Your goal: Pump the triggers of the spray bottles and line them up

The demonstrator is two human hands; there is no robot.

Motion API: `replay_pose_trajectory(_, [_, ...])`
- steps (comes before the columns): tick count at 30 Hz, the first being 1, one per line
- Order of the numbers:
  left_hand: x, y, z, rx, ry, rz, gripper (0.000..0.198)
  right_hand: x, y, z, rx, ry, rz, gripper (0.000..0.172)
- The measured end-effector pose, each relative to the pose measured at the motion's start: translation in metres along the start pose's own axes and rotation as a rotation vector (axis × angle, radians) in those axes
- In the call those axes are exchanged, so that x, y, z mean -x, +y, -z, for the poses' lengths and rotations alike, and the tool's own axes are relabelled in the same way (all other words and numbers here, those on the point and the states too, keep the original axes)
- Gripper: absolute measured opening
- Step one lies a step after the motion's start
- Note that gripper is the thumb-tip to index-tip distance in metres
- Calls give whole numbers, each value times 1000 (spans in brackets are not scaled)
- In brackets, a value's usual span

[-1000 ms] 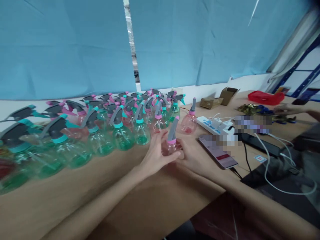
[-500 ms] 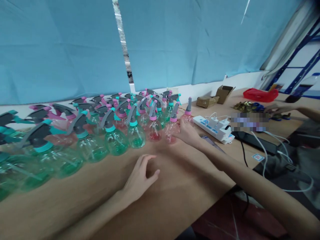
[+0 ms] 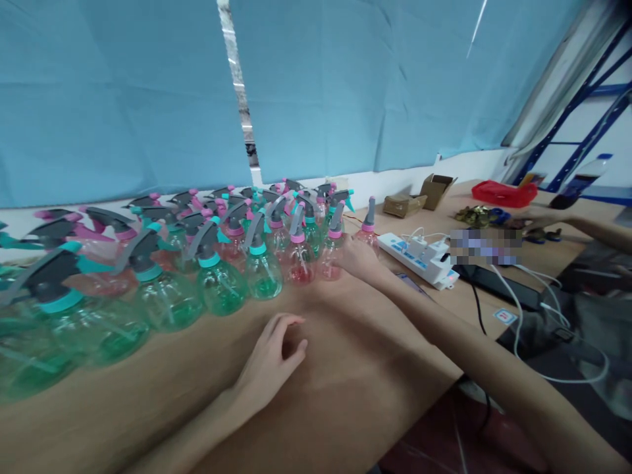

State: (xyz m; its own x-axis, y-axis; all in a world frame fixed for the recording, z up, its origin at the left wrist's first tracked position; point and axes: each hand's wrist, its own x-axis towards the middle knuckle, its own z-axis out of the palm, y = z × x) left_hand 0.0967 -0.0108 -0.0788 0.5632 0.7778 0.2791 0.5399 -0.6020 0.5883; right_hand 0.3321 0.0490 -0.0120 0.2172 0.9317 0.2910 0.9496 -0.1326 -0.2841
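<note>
The left grip (image 3: 274,355) is lying low, fingers loosely curled and empty, while the right grip (image 3: 358,258) is reaching forward, arm outstretched.

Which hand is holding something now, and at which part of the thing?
The right hand is on the round body of a pink spray bottle; a full grip cannot be told. The left hand holds nothing.
</note>
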Motion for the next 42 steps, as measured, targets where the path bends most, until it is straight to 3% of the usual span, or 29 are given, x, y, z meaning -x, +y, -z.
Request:
replay_pose_trajectory(4, [0,0,1,-4,9,-1,22,13,16,5,-40,61,38,48])
replay_pose_trajectory(9, [0,0,2,-5,27,-2,20,20,62,11,-194,281,-20,31])
replay_pose_trajectory(13, [-2,0,3,-6,38,-12,19,5,83,9,-238,391,-162,60])
replay_pose_trajectory(18, [-1,-1,5,-23,48,-9,17,-23,85,-8,-284,252,-145,76])
replay_pose_trajectory(25, [1,2,4,-41,43,-15,15,-28,87,-15,-254,195,-158,56])
replay_pose_trajectory(35, [2,31,5,32,6,-2,15,11,86,7,-175,148,-56,54])
replay_pose_trajectory(42, [-4,61,16,103,54,-5,15,53,55,6,-170,138,86,51])
